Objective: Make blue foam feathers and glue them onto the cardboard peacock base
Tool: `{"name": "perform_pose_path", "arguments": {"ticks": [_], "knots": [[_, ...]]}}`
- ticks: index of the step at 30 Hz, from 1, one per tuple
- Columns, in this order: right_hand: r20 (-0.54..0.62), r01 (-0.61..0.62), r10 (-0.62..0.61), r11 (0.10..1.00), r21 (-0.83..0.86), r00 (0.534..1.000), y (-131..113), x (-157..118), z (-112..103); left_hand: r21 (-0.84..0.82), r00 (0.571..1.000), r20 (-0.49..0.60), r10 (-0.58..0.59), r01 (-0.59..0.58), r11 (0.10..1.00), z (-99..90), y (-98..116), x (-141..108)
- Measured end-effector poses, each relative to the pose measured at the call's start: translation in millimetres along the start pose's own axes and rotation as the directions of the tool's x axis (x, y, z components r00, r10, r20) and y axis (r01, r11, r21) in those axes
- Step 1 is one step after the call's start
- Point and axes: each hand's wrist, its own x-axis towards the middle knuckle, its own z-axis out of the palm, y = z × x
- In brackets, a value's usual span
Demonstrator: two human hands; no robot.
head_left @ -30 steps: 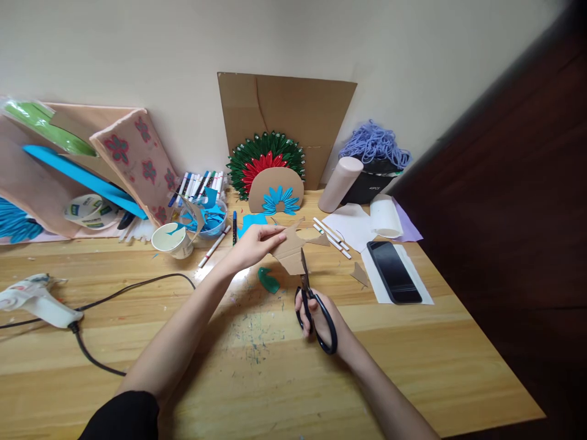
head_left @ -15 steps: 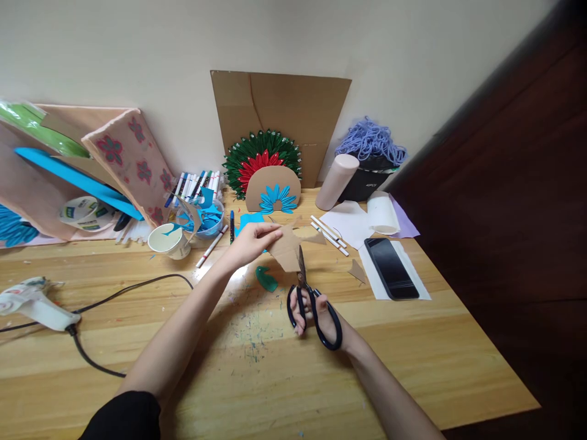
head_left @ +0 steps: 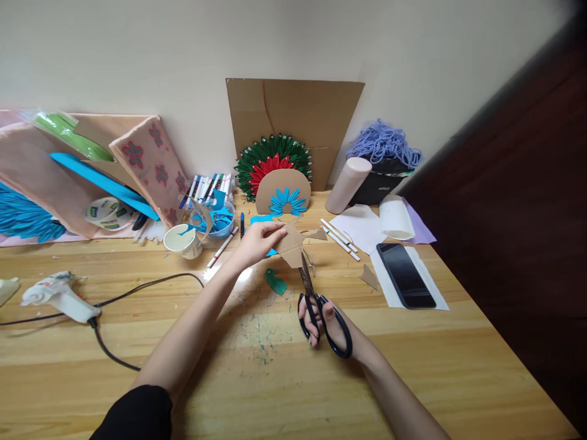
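My left hand [head_left: 263,242] pinches a small piece of brown cardboard [head_left: 290,247] by its upper left edge, above the table. My right hand [head_left: 323,322] has its fingers through the black handles of a pair of scissors [head_left: 306,278]. The blades point up and touch the cardboard's right edge, where a thin strip curls away. Below the cardboard lies a green curved cutout [head_left: 276,282]. A half-round cardboard piece [head_left: 266,190] with blue petals stands behind my left hand, in front of a green and red petal fan [head_left: 247,160].
A hot glue gun [head_left: 64,297] with its cable lies at the left. A paper cup [head_left: 182,243], a tub of blue scraps [head_left: 224,227] and several markers stand behind it. At the right are a phone [head_left: 406,276], a cardboard scrap [head_left: 369,277] and a pink bottle [head_left: 348,183].
The whole view has shifted, so everything sits slightly further right. A thin strip now curls from the cardboard's right edge beside the blades. Both hands keep their holds.
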Motion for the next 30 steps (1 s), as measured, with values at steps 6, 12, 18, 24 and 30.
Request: {"name": "perform_pose_path", "arguments": {"ticks": [6, 12, 18, 24, 30], "knots": [[-0.037, -0.060, 0.060, 0.998, -0.004, 0.998, -1, 3, 1, -0.028, 1.000, 0.008, 0.011, -0.011, 1.000, 0.1, -4, 1], [-0.178, -0.128, 0.143, 0.987, 0.096, 0.974, -4, 13, 8, 0.051, 0.999, -0.031, 0.030, -0.028, 0.998, -0.6, -9, 3], [-0.143, -0.071, 0.068, 0.997, -0.011, 0.987, -6, 7, 7, -0.003, 0.999, 0.031, 0.010, -0.010, 1.000, 1.5, -6, 0], [-0.171, -0.044, 0.048, 0.999, 0.030, 0.984, 1, 8, 9, -0.063, 0.997, 0.075, -0.011, 0.016, 0.998, 4.9, 4, -4], [-0.217, -0.038, 0.037, 0.999, 0.003, 0.975, -1, 9, 12, -0.099, 0.996, 0.086, -0.022, 0.031, 0.995, 6.3, 9, -6]]}}
